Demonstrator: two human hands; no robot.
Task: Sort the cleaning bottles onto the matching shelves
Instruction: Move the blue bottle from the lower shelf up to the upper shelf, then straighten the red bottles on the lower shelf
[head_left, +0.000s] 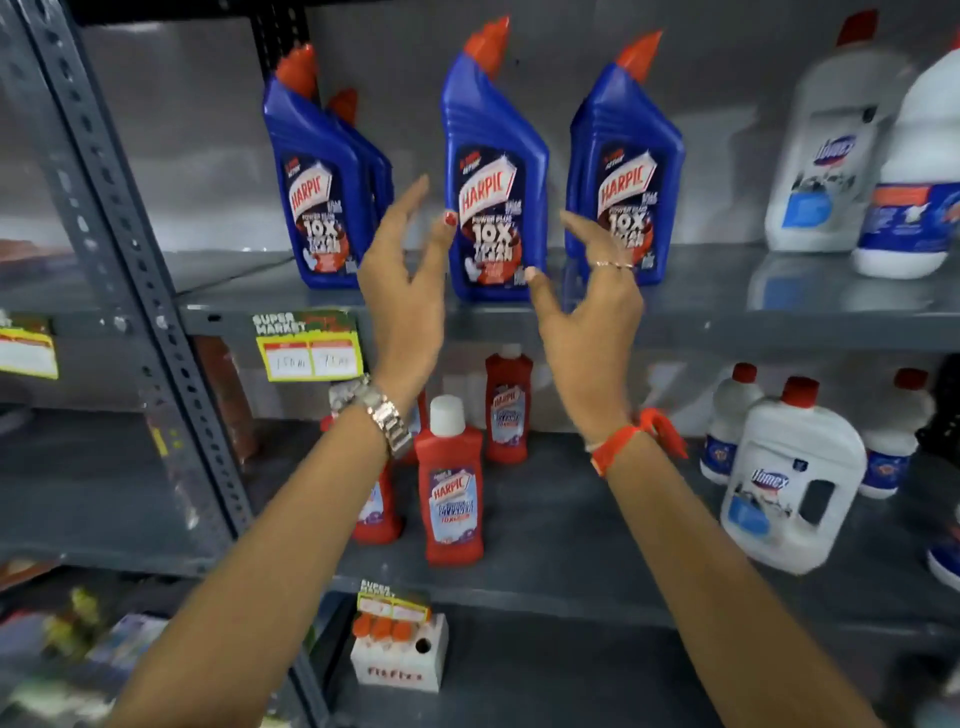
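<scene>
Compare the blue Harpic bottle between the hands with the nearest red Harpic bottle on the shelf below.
The blue Harpic bottle has a red angled spout; the red Harpic bottle has a white round cap. The blue one looks larger. Blue stands on the upper shelf, red on the lower shelf. Both stand upright, labels forward.

Upper shelf (727, 306): 3 Harpic bottles (496, 171) set in a row at the front, a 4th (345, 106) behind the leftmost, 2 Domex jugs (826, 150) to the right. Lower shelf (597, 545): small Harpic bottles (453, 478) grouped left, Domex jug (795, 483) right, smaller bottles (735, 421) behind it. Open hands flank the middle upper bottle.
</scene>
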